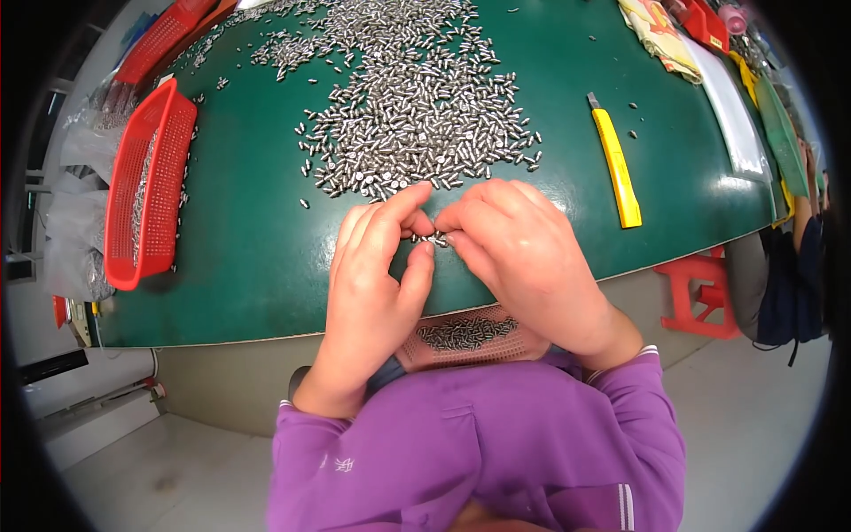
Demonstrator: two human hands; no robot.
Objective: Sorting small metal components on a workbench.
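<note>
My left hand (370, 257) and my right hand (523, 244) meet over the green table near its front edge. Between their fingertips is a short row of small metal pieces (429, 238), silvery and bullet-shaped. The right thumb and forefinger pinch at the row's right end. My left thumb and curled fingers close round its left side, partly hiding it. Just beyond my fingers lies a large spread heap of the same metal pieces (417, 124), some standing on end at its near edge.
A red plastic basket (164, 191) with metal pieces stands at the left. Below the table edge a pink basket (532, 344) holds more of them. A yellow utility knife (613, 164) lies at right, blade out. A red stool (700, 297) stands beyond the table's right edge.
</note>
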